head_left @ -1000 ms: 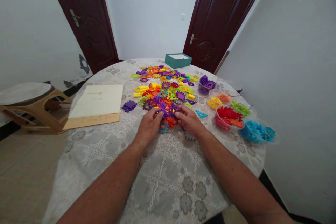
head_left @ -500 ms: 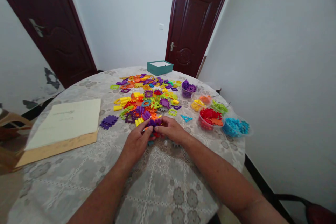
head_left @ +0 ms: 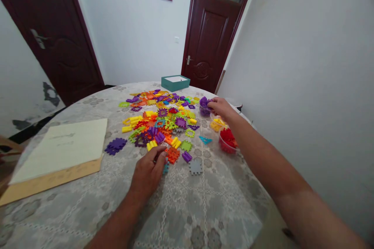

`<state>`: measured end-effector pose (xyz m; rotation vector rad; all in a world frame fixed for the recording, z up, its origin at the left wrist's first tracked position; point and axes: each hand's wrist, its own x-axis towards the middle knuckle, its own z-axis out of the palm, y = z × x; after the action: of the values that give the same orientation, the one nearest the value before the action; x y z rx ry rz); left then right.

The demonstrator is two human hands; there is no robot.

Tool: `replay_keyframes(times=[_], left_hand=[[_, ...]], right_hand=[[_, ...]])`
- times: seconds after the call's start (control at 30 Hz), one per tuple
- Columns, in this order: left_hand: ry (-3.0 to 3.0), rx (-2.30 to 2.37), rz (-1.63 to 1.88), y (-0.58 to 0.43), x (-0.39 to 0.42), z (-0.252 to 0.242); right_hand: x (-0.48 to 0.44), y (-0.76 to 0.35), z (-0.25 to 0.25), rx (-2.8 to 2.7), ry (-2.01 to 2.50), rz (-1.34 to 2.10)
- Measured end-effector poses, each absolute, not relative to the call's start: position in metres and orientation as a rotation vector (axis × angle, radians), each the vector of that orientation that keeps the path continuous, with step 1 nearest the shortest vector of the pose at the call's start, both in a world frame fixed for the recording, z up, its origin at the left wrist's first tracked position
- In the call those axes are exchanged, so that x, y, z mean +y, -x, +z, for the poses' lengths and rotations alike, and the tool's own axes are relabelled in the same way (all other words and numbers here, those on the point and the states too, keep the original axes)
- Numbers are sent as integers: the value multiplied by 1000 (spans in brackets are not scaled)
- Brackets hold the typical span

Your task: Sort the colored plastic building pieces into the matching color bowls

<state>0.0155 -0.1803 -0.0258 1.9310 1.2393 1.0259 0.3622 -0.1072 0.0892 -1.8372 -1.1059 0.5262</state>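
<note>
My left hand rests at the near edge of a heap of plastic interlocking pieces. Its fingers are curled toward the thumb, and whatever lies between them is hidden. Stretched out to the right, my right hand is at a clear bowl of purple pieces, fingertips closed on purple plastic at its rim. Just right of my left hand are an orange square piece, yellow tubes, a purple tube piece, a lime square piece and a grey square piece.
Bowls of yellow pieces and red pieces stand under my right forearm, which hides others. A blue triangle piece lies nearby. Left are stacked purple pieces and a paper sheet. A teal box stands behind.
My hands were together over a dark purple piece in front of the heap. My right hand has moved away to the purple bowl; my left stays near the heap. The view has tilted up slightly.
</note>
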Motion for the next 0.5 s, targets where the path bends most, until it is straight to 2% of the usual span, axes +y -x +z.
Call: replay_keyframes(times=[0.2,0.5], left_hand=[[-2094,1199,1088,-17,-178,-31],[-2132,1185,1054,-15,-178,-33]], right_hand=[[-45,-426,85,-873,1956,486],[-12,-440,61,-756,1910,634]])
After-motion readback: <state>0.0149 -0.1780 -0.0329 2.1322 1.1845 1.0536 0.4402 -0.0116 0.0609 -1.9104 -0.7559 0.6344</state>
